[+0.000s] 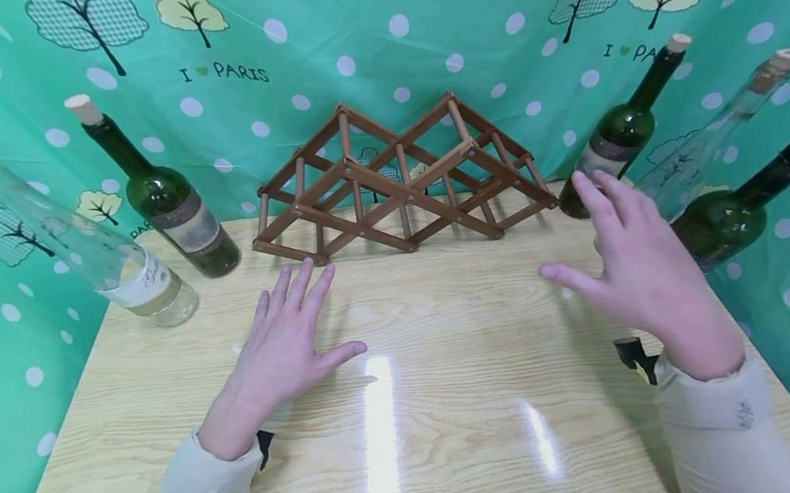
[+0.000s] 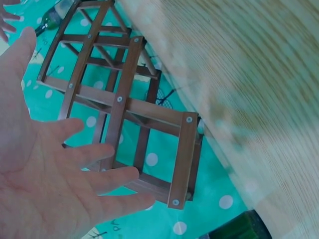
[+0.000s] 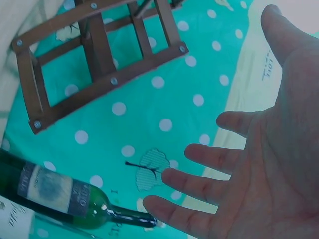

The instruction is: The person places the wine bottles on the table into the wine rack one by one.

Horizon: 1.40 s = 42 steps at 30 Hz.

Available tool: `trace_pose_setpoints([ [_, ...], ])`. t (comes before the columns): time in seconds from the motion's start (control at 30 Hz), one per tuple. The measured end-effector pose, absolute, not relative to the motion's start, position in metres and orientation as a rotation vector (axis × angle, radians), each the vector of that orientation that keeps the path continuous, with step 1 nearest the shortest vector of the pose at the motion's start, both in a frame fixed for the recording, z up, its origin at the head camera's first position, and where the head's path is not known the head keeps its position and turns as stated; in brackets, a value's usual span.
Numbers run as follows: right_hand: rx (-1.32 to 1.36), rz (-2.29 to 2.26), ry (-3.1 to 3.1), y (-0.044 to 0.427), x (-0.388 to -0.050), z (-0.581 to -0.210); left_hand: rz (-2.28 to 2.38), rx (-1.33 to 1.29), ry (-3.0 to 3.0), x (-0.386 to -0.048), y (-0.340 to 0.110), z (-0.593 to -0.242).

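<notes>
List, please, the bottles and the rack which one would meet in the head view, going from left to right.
Left clear bottle → left green bottle → brown rack → inner right green bottle → right clear bottle → outermost right green bottle.

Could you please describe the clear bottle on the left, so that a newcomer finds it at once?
In the head view, find the brown rack at the back of the table. Left of it, past a dark green bottle, stands the clear bottle, the leftmost bottle there. Its see-through glass sets it apart from that green neighbour.
</notes>
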State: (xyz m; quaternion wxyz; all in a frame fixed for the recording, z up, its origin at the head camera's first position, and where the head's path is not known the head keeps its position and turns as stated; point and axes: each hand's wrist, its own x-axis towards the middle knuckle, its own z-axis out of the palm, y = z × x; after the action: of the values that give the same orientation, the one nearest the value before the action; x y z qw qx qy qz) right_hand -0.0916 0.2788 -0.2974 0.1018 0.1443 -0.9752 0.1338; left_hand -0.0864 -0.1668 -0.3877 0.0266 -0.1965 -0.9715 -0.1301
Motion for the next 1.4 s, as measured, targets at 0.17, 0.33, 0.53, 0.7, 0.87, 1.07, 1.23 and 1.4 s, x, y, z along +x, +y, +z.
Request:
trace_pose_setpoints([
  [0.17, 0.413, 0.433, -2.828, 0.287, -0.087, -0.289, -0.416, -0.611, -3.011, -0.087, -0.167, -0.387],
  [0.33, 0.362, 0.433, -2.798, 0.295, -0.082, -0.282, -0.426, -0.607, -3.027, -0.087, -0.168, -0.387],
  [0.53, 0.303, 0.424, -2.76, 0.304, -0.075, -0.274, -0.437, -0.601, -3.032, -0.087, -0.168, -0.386],
  [0.7, 0.24, 0.458, -2.724, 0.308, -0.069, -0.266, -0.451, -0.598, -3.02, -0.087, -0.169, -0.387],
  [0.87, 0.131, 0.454, -2.648, 0.312, -0.061, -0.261, -0.465, -0.6, -3.013, -0.087, -0.169, -0.387],
  [1.07, 0.167, 0.347, -2.389, 0.32, -0.061, -0.264, -0.467, -0.596, -3.008, -0.087, -0.169, -0.386],
  [1.23, 0.134, 0.3, -2.263, 0.325, -0.061, -0.264, -0.471, -0.59, -3.011, -0.087, -0.169, -0.386],
  [1.4, -0.014, 0.324, -2.287, 0.326, -0.058, -0.262, -0.462, -0.589, -3.011, -0.087, -0.169, -0.386],
])
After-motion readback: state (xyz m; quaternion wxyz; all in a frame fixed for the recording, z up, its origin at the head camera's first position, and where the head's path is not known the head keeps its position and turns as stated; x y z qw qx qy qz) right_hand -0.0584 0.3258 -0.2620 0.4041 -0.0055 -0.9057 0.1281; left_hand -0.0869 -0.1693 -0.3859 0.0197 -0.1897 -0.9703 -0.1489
